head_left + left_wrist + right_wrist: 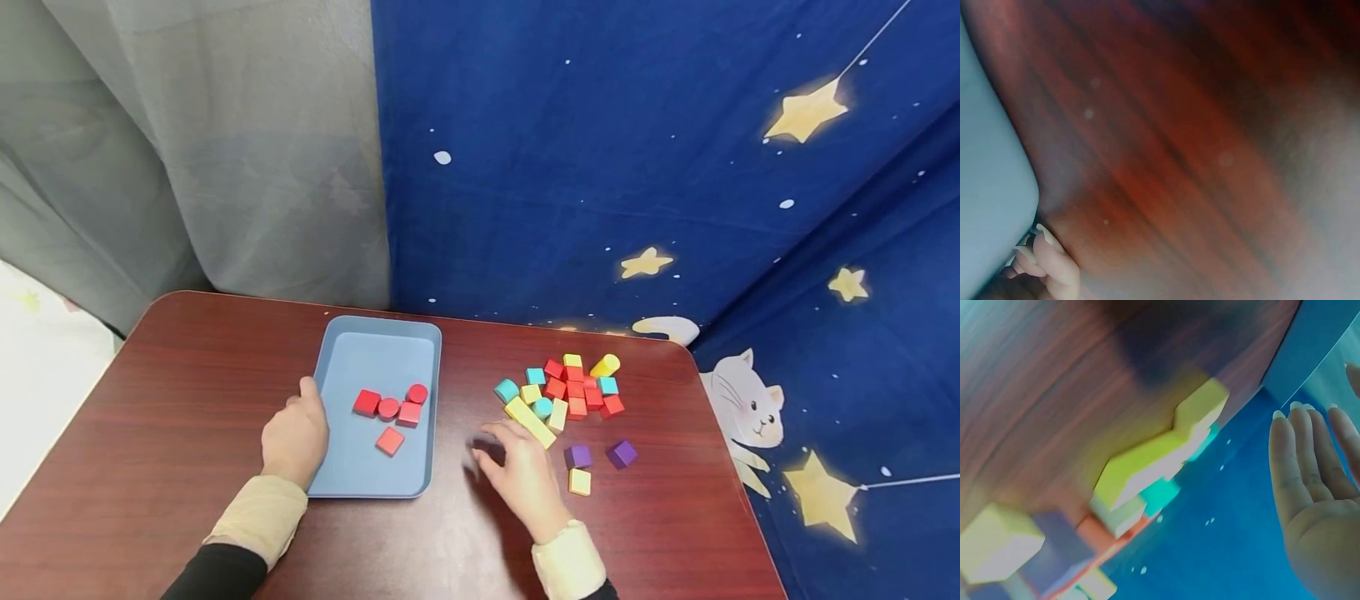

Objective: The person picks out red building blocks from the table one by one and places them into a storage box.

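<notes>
A blue-grey tray point(367, 350) lies on the table with several red blocks in it, among them a red cube point(367, 402) and a red round block point(417, 393). My left hand point(295, 437) grips the tray's left side, thumb at the rim; in the left wrist view its curled fingers point(1054, 262) show at the tray's edge. Between the tray and a cluster of blocks, my right hand point(525, 475) hovers with nothing in it. Its fingers are extended in the right wrist view. Nearest to it is a long yellow block point(530, 422).
Red, teal and yellow blocks crowd together right of the tray, with a yellow cylinder point(605, 366) at the back. Closer in lie a purple block point(578, 456), another purple block point(622, 454) and a pale yellow cube point(580, 482). Curtains point(525, 208) hang behind the table point(210, 375).
</notes>
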### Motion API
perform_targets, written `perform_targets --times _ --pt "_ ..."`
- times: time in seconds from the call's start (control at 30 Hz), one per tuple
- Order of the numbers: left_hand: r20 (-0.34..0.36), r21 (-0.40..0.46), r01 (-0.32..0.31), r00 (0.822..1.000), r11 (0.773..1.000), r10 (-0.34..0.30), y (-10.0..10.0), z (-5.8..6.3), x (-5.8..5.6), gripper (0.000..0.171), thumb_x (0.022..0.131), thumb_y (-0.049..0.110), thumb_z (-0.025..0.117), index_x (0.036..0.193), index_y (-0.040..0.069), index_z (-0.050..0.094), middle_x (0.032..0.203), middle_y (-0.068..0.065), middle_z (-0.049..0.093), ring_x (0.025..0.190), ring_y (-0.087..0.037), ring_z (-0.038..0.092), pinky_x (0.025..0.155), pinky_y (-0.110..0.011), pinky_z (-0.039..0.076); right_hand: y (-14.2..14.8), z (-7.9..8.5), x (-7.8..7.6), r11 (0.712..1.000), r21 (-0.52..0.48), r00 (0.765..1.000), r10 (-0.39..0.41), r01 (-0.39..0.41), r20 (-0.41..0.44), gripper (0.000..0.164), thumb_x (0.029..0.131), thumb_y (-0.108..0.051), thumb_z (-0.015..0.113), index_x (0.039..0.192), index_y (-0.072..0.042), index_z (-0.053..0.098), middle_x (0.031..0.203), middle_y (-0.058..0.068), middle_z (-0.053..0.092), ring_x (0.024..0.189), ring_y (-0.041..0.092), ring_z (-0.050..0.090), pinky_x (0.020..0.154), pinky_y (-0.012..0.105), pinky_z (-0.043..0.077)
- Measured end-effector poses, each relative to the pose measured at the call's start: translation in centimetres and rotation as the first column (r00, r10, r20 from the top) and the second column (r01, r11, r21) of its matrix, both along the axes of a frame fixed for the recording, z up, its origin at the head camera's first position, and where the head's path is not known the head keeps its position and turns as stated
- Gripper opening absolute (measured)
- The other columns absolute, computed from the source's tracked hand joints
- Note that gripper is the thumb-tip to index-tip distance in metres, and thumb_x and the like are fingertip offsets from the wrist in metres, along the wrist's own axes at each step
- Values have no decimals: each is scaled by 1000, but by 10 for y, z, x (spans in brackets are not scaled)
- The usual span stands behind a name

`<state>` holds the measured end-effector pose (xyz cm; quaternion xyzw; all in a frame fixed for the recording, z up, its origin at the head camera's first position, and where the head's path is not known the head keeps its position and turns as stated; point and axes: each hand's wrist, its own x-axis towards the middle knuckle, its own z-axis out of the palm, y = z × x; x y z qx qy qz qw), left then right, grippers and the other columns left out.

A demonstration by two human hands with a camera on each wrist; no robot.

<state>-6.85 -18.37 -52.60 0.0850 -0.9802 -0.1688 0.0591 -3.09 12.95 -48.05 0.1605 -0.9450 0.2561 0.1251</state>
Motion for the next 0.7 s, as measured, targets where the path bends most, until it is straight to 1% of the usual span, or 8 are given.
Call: perform_targets --times 0.1,0.27,0.33,0.43,0.53,0.7 --pt "3 1 7 1000 1000 -7 0 1 0 10 97 6 29 98 -3 33 64 -22 48 50 -42 56 42 -49 39 14 4 -1 999 25 1000 19 -19 1 32 75 -27 80 104 -16 71 104 -7 67 98 10 65 83 26 48" --pt "18 4 -3 1000 1000 3 0 1 0 10 97 7 30 97 -3 33 65 -21 48 51 -43 56 43 -50 39 38 8 -3 995 49 995 90 -91 32 33 76 -29 80 105 -17 71 106 -9 66 101 9 63 86 25 47" --pt "18 1 1 1000 1000 -1 0 0 -1 9 97 6 30 98 -3 33 64 -21 47 50 -42 56 42 -49 39 47 10 -3 994 61 995 93 -96 46 34 75 -30 80 106 -17 71 106 -10 66 100 8 63 85 25 47" --pt "10 -6 11 1000 1000 -11 0 0 -1 10 97 6 31 98 -3 33 63 -20 47 48 -41 55 41 -48 39 61 13 -4 993 86 996 70 -75 53 35 74 -29 81 105 -17 71 105 -9 66 99 9 63 84 26 48" --pt "6 -11 9 1000 1000 -9 1 0 -1 11 98 7 32 98 -3 33 63 -20 46 48 -41 55 41 -48 38 73 15 -7 993 109 998 31 -37 56 36 73 -26 82 106 -15 71 104 -7 66 97 11 63 84 29 48" --pt "18 -15 5 1000 1000 -5 0 0 0 14 99 11 32 99 -3 33 64 -21 47 48 -41 55 42 -49 39 87 18 -13 987 156 997 -33 22 71 38 72 -20 82 108 -14 70 102 -3 67 92 15 63 80 33 50"
